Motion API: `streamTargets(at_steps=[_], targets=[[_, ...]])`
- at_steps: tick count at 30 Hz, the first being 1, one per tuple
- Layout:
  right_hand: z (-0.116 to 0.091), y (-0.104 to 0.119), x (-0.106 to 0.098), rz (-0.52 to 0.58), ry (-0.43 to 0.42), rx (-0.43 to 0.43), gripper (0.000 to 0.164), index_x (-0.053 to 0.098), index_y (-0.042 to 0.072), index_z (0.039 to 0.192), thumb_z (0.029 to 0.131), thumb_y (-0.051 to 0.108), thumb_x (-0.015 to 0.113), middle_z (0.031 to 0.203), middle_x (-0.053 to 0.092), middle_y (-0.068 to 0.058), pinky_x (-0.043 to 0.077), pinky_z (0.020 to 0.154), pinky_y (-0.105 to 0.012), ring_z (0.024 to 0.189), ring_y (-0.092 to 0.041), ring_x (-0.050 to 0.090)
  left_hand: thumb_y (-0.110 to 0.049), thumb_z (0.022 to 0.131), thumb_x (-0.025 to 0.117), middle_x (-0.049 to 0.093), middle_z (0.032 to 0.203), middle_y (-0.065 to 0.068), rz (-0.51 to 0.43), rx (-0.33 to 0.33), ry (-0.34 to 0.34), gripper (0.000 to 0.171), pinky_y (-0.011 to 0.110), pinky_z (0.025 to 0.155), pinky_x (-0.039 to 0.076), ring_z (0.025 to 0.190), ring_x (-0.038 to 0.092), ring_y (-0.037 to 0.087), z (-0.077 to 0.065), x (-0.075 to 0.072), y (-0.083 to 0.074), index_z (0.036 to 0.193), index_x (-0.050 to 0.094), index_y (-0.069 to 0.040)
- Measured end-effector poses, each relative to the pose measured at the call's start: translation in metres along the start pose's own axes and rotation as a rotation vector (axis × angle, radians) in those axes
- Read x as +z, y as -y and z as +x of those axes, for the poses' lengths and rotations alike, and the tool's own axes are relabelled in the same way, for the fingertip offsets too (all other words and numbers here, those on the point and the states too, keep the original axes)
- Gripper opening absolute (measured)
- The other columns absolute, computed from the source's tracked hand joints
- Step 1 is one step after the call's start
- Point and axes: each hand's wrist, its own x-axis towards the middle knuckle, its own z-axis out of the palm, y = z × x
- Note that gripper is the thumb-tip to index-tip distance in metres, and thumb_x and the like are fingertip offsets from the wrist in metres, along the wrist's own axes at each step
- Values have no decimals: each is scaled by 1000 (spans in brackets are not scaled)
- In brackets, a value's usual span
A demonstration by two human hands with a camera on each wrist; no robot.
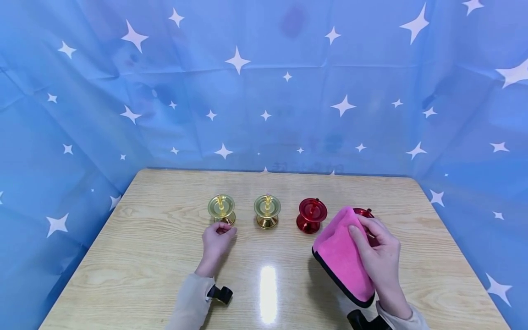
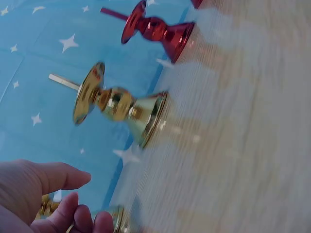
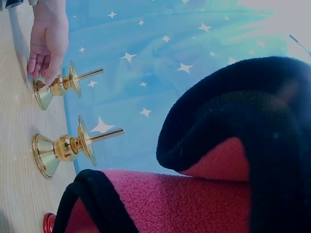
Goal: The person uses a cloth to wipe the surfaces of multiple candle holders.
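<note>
My left hand is in front of the base of the leftmost gold candle holder. In the left wrist view its thumb stands apart from the loosely bent fingers, with nothing between them; whether they touch the holder I cannot tell. A pink cloth with black edging, folded over, hangs from my right hand, pinched between thumb and fingers. Partly hidden behind that hand and cloth is the rightmost red candle holder. In the right wrist view the cloth covers much of the picture.
Between the hands stand a second gold candle holder and another red candle holder, in one row with the outer two. Light reflects off the wooden table. A blue curtain with white stars encloses the back and sides.
</note>
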Motion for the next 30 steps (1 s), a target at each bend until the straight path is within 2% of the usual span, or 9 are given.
streamTargets(at_steps=[3, 6, 12, 19, 30], targets=[[0, 1, 0, -1, -2, -9, 22, 67, -9, 101, 79, -12, 64, 91, 64, 8, 44, 51, -11, 68, -2, 57, -4, 72, 73, 56, 69, 4, 26, -23, -39, 15, 22, 58, 42, 63, 49, 11, 5, -7, 3, 74, 59, 0], [1, 2, 0, -13, 10, -22, 22, 67, -8, 102, 80, -12, 64, 91, 63, 10, 44, 51, -11, 69, -1, 57, -4, 72, 74, 58, 73, 7, 19, -33, -59, 18, 22, 60, 43, 66, 51, 13, 11, -13, 4, 79, 59, 3], [2, 2, -2, -49, 40, -16, 23, 67, -6, 103, 81, -10, 64, 91, 62, 13, 46, 52, -12, 69, -1, 57, -7, 71, 76, 62, 86, 14, 14, -56, -37, 31, 25, 68, 44, 77, 56, 19, 20, -19, 5, 95, 59, 5], [1, 1, -3, -47, 35, -24, 23, 67, -7, 103, 81, -10, 64, 91, 62, 11, 45, 51, -12, 69, -1, 57, -10, 71, 77, 66, 86, 17, 119, 38, 11, 31, 33, 70, 47, 80, 60, 26, 29, -20, 6, 93, 63, 6], [1, 0, -4, -44, 33, -19, 24, 66, -7, 104, 81, -10, 64, 93, 62, 10, 45, 53, -11, 71, -1, 58, -9, 69, 80, 64, 72, 12, 189, 120, -20, 21, 33, 65, 43, 70, 57, 23, 44, -18, 11, 80, 66, 3]])
